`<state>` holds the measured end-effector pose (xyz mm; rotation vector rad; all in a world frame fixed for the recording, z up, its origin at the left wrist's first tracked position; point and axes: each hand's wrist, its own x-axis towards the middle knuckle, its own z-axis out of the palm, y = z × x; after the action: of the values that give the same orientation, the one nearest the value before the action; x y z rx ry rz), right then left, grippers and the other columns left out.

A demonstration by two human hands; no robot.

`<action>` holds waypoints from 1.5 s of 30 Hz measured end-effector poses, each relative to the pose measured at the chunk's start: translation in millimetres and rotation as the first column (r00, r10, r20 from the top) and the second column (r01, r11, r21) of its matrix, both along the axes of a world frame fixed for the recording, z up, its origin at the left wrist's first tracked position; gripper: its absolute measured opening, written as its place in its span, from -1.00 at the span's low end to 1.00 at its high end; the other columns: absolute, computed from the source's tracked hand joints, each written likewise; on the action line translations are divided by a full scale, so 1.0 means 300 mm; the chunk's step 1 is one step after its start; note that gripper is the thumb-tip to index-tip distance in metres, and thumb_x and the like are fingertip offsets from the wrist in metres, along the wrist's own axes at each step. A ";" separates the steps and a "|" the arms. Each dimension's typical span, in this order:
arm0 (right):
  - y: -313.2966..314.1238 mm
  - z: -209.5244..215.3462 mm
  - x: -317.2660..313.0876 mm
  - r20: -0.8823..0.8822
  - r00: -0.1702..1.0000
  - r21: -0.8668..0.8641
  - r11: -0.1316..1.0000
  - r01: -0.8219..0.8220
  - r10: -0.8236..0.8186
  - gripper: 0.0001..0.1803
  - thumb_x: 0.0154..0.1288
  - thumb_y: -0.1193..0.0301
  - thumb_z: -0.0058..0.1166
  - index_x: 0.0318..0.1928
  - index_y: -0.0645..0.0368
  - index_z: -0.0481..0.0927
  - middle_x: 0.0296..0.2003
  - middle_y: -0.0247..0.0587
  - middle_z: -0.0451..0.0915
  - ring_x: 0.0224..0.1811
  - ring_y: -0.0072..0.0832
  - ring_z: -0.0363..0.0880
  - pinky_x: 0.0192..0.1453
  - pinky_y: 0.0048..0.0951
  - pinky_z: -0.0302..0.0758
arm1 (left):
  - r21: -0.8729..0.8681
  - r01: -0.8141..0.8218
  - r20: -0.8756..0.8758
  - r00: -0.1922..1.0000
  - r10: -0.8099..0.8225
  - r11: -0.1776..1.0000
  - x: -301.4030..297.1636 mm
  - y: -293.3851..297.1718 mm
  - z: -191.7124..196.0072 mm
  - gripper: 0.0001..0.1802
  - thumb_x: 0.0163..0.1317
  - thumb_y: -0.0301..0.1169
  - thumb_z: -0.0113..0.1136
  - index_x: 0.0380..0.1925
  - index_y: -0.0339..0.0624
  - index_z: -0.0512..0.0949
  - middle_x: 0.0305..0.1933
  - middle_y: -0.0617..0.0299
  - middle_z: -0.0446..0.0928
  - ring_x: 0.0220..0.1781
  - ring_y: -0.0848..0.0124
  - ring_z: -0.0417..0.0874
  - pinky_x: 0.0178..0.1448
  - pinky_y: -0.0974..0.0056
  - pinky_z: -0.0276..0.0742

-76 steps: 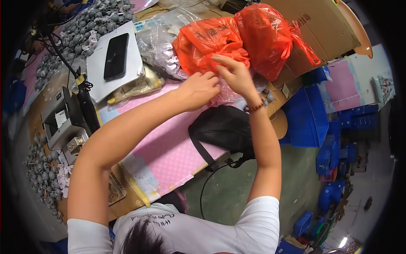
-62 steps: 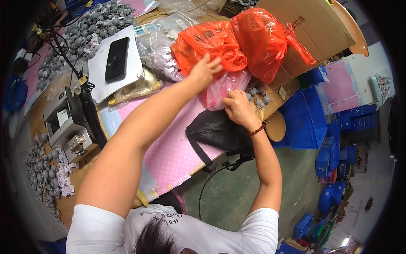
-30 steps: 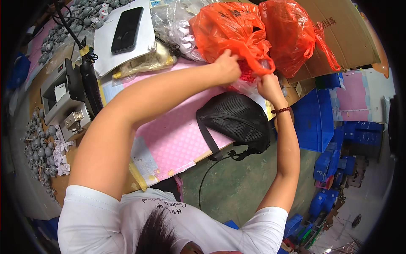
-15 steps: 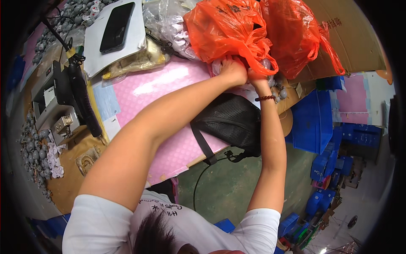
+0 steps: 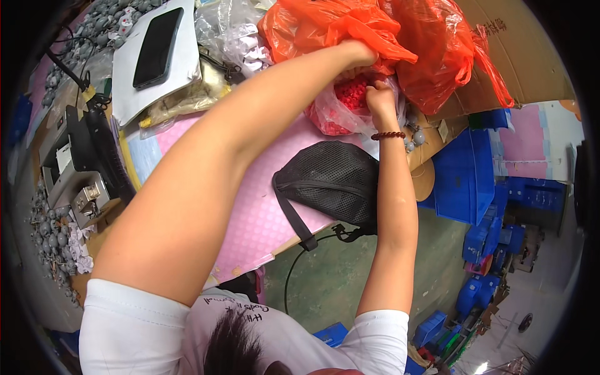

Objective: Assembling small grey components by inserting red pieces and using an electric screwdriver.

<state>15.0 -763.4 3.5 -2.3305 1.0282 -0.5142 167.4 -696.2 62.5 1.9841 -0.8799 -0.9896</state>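
A clear plastic bag (image 5: 317,116) full of small red pieces (image 5: 352,94) lies open at the far side of the table. My right hand (image 5: 380,102), a beaded bracelet at its wrist, is closed on the right edge of this bag. Just beyond it, my left hand (image 5: 360,54) reaches under a fold of an orange-red plastic bag (image 5: 300,31), which hides its fingers. Close to the right stands a second red plastic bag (image 5: 434,59). On the near side of the clear bag rests a black mesh bag (image 5: 328,175) with a strap.
A black phone (image 5: 158,49) lies on a white sheet at the far left, near a small machine (image 5: 78,181). Grey round parts (image 5: 53,234) are heaped along the left. A cardboard box (image 5: 519,69) and a blue bin (image 5: 462,178) stand on the right.
My left hand has moved farther away, lifting the orange-red bag's edge back. The clear bag and its red pieces have come into view. My right hand has shifted slightly nearer and is now uncovered.
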 end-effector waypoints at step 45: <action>0.361 0.036 -0.050 0.674 0.127 0.650 0.502 -0.570 -0.728 -0.52 0.33 0.14 0.15 0.10 0.24 0.56 0.04 -0.10 0.65 0.05 -0.18 0.63 0.17 -0.14 0.59 | -0.375 -0.825 -0.892 0.445 0.077 0.422 -0.409 0.241 -0.174 -0.64 0.29 -0.26 0.22 -0.08 -0.34 0.63 -0.12 0.16 0.66 -0.18 0.44 0.66 -0.07 0.33 0.60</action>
<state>-0.1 -655.1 14.2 -0.4356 0.4132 -1.0787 44.7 -623.8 10.3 0.7150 -0.0458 -0.7205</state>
